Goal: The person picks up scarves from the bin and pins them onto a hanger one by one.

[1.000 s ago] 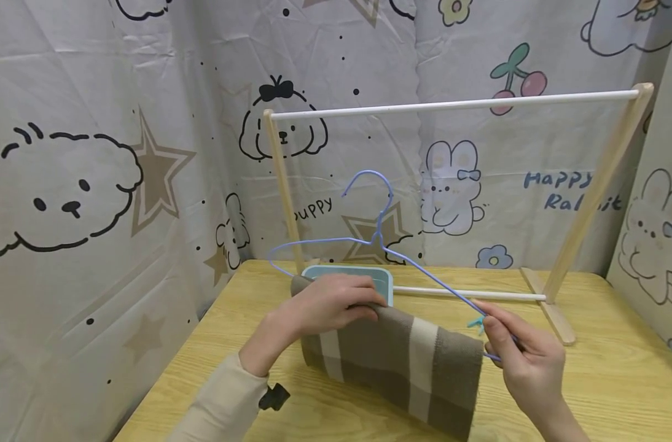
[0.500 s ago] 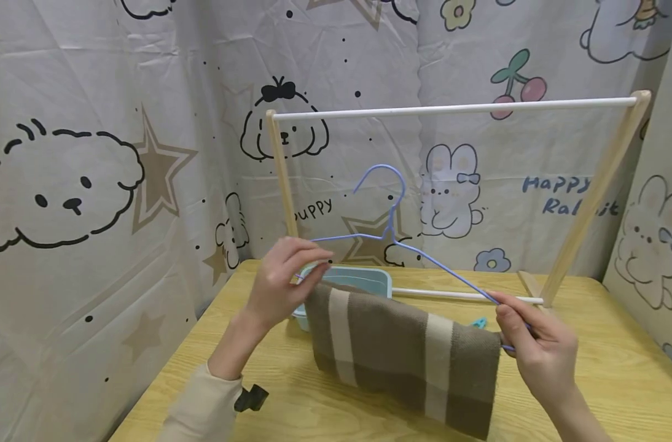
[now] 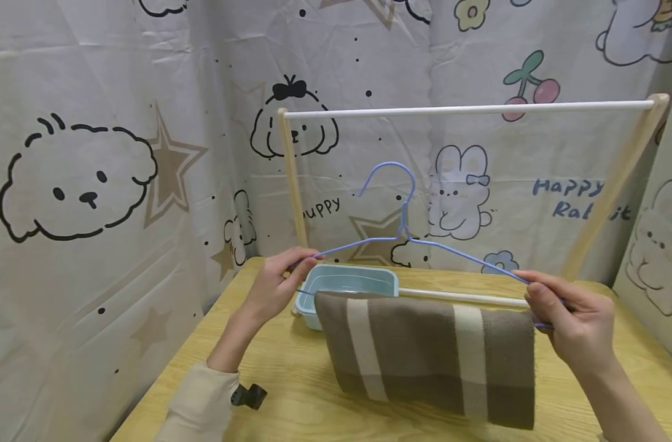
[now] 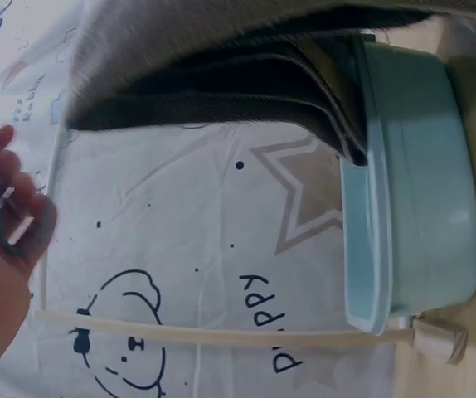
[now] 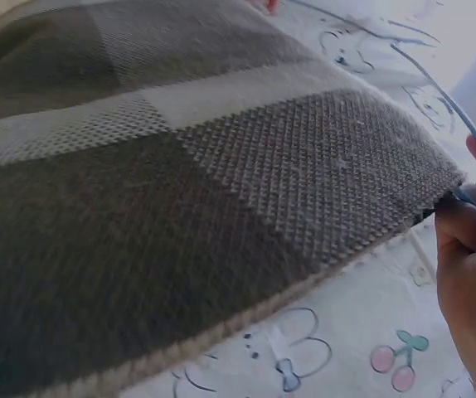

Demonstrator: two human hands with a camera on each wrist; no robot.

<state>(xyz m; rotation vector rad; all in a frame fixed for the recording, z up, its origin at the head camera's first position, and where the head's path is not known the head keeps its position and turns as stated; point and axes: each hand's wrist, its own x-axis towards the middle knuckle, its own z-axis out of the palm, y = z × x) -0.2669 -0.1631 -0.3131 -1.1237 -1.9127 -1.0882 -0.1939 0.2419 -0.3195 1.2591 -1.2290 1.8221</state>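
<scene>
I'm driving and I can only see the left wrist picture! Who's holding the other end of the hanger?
Observer: The right grip holds that end of the blue hanger.
Operator: Does the cloth have stripes? I just see dark folds.
Observer: Yes, the head picture shows two pale stripes down the brown cloth.
Operator: Is the hook on the top bar?
Observer: No, the hook is free, lower than the white bar in the head picture.

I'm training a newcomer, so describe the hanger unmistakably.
Find the rack on the table. In front, the left hand and right hand grip the hanger, draped with striped cloth. Unlike the rack's straight white rods, it's periwinkle with a curved hook.
</scene>
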